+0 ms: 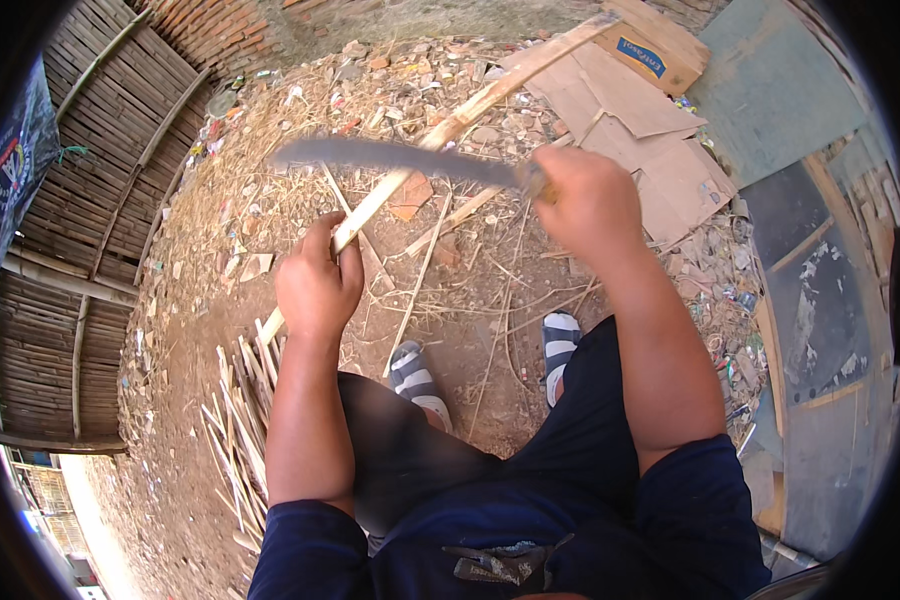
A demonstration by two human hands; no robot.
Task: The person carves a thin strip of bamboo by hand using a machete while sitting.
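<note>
Ahead of the person point(490, 530), a long, flat, pale wooden strip point(450, 128) slants from the left hand point(315, 282) out toward a boxy brown cardboard carton point(675, 72). A long grey metal knife point(400, 158), held in the right hand point(592, 200), crosses over it. Left of the left forearm point(310, 420), on brown earth ground point(175, 470): thin, straight, tan wooden sticks point(238, 425). Farther left from where I stand, a slatted brown bamboo wall point(120, 150); far right, flat, dark rectangular panels point(815, 310).

Long grey metal blade point(355, 152), blurred
Its brown handle point(535, 182) (only the front end shows) is mostly hidden in the right hand point(590, 198).
</note>
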